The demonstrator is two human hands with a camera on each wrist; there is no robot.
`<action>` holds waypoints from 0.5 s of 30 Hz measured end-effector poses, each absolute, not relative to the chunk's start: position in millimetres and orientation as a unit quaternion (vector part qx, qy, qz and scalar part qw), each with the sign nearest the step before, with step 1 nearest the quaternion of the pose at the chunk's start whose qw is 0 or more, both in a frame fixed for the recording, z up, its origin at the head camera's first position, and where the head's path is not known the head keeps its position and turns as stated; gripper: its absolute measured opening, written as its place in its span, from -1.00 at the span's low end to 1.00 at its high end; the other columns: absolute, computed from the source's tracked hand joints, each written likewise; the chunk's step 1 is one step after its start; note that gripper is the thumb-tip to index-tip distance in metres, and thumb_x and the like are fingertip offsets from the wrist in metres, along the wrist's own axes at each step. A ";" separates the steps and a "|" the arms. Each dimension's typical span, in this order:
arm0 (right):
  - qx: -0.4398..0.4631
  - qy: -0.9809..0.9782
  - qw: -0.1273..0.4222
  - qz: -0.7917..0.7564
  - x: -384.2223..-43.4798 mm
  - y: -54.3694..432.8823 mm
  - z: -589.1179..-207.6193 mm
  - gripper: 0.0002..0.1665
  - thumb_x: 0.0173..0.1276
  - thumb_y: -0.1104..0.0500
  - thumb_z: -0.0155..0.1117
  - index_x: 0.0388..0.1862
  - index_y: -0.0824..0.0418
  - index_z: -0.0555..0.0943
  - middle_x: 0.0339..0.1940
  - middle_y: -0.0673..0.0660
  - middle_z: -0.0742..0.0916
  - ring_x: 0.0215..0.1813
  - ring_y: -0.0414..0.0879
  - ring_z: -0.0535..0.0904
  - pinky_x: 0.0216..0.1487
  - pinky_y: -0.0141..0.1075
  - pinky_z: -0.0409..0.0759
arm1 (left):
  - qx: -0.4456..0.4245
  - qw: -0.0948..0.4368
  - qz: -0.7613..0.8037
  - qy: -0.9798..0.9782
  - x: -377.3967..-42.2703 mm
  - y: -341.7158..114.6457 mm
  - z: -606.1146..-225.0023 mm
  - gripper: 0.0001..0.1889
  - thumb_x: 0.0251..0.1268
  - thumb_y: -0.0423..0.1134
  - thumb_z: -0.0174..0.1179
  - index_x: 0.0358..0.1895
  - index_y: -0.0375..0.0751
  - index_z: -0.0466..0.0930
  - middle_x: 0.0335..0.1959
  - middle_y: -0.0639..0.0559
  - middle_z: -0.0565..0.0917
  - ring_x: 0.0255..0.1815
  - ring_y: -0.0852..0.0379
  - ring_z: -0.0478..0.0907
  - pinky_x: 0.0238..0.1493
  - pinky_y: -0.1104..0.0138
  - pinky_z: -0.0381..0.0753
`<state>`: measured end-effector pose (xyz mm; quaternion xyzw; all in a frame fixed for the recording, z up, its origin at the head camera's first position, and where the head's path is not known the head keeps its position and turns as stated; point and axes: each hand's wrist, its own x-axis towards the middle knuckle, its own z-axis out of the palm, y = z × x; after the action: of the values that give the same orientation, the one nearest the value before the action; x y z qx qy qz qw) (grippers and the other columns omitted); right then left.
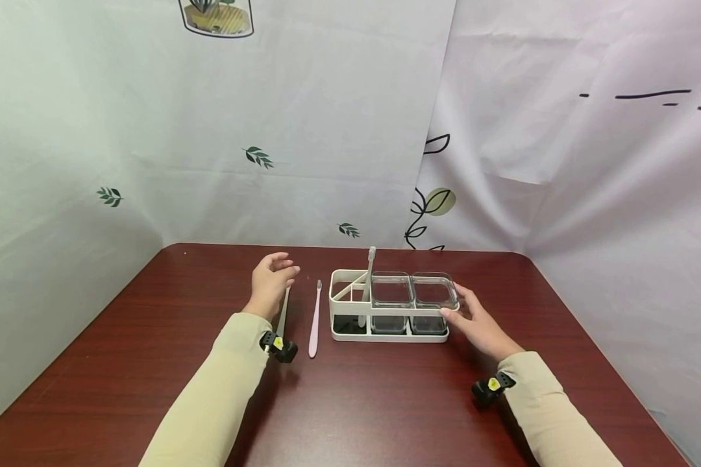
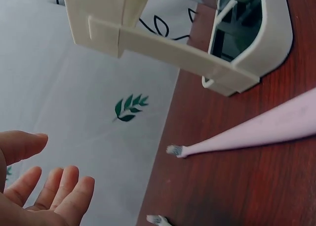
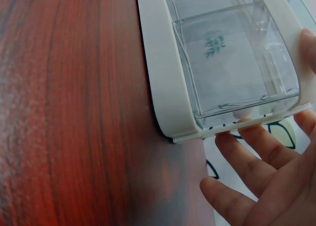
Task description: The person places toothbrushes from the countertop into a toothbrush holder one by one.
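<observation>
A white toothbrush holder [image 1: 350, 338] stands on the table, with one toothbrush [image 1: 370, 263] upright in its left part and two clear cups [image 1: 391, 292] in the rest. My right hand [image 1: 479, 327] grips the holder's right end, thumb on the upper rail and fingers [image 3: 247, 159] along the end. Left of the holder lies a pink toothbrush [image 1: 314, 324], bristles away from me. Farther left, a pale toothbrush [image 1: 283, 308] is partly hidden by my left wrist. My left hand [image 1: 270, 283] is raised near its head, fingers loosely bent and holding nothing.
The dark red wooden table [image 1: 374, 408] reaches back to a pale printed cloth [image 1: 304, 117], which hangs behind it and along both sides. Each wrist carries a small black camera, the left one [image 1: 280, 347] over the pale toothbrush's handle.
</observation>
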<state>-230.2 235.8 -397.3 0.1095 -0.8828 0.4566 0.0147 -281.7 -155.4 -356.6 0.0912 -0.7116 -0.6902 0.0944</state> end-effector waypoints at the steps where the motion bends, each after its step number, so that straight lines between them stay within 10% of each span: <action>1: 0.109 -0.883 0.015 0.457 -230.1 235.7 -397.3 -0.13 0.43 -0.07 0.16 0.53 0.18 -0.01 0.22 0.35 0.47 0.23 0.23 0.44 0.18 0.09 0.44 | 0.096 0.094 -0.691 -0.711 -282.4 -156.6 -358.3 -0.51 0.28 -0.45 0.17 0.28 -0.30 0.35 0.15 -0.28 0.47 0.04 -0.02 0.51 0.17 0.09 0.51; 15: 0.113 -0.875 0.013 0.470 -227.7 233.3 -394.0 -0.13 0.44 0.02 0.17 0.54 0.22 -0.02 0.26 0.36 0.45 0.25 0.23 0.43 0.13 0.01 0.50 | 0.144 0.084 -0.696 -0.698 -289.0 -166.3 -374.0 -0.51 0.29 -0.48 0.12 0.28 -0.40 0.31 0.12 -0.28 0.43 0.15 -0.20 0.48 0.21 0.04 0.47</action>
<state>-227.7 233.3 -394.0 0.1130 -0.8751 0.4704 0.0135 -289.0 -166.3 -374.0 0.1441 -0.6982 -0.6962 0.0836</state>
